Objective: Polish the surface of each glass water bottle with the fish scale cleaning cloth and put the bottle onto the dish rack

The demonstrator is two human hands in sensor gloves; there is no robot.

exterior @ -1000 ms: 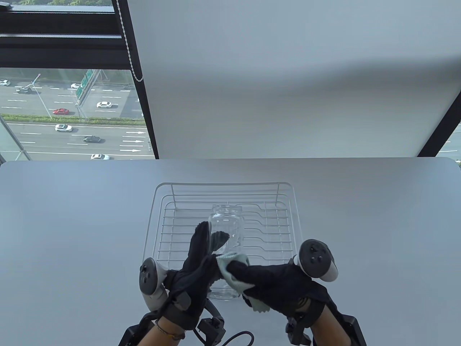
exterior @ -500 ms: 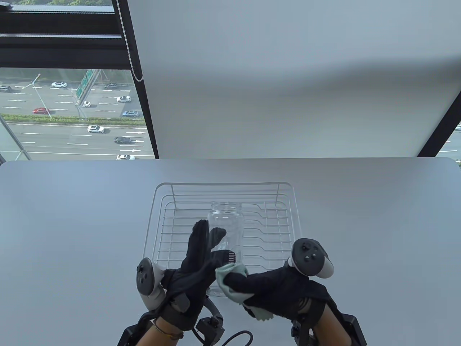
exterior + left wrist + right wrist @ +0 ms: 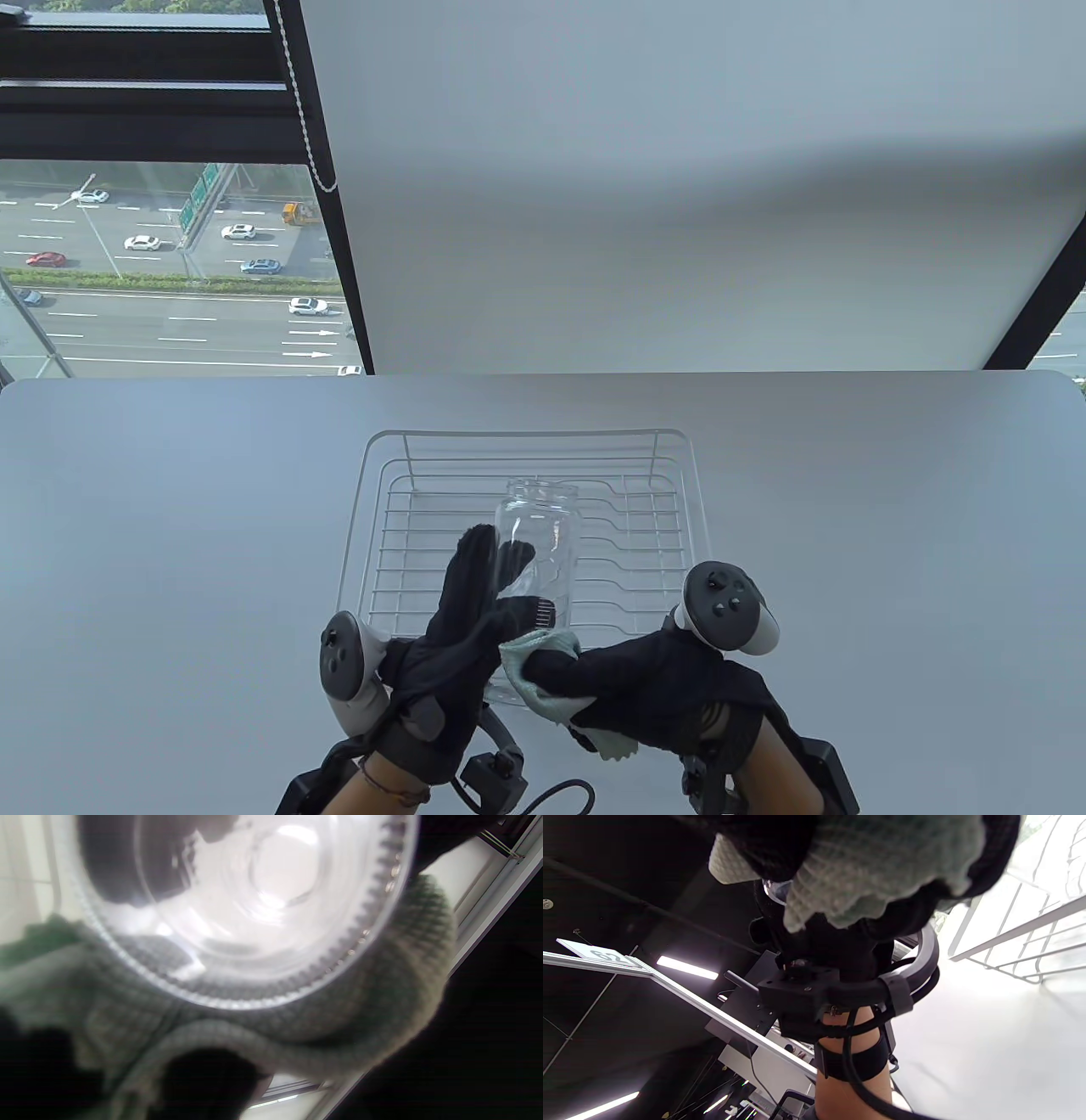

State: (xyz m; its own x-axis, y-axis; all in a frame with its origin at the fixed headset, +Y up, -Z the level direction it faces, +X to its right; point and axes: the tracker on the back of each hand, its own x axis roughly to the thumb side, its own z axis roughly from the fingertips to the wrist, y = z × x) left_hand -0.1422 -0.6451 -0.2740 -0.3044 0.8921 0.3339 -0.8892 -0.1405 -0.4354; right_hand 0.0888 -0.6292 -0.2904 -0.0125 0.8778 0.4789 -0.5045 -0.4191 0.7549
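Over wire dish rack [image 3: 679,475], left hand [image 3: 462,632] grips empty bottle [image 3: 539,543]

The glass bottle [image 3: 536,560] is now tipped slightly rightward at its mouth – its base drawn nearer the person – while the cloth [image 3: 533,671] is carried lower down the glass by the right hand [image 3: 628,679].
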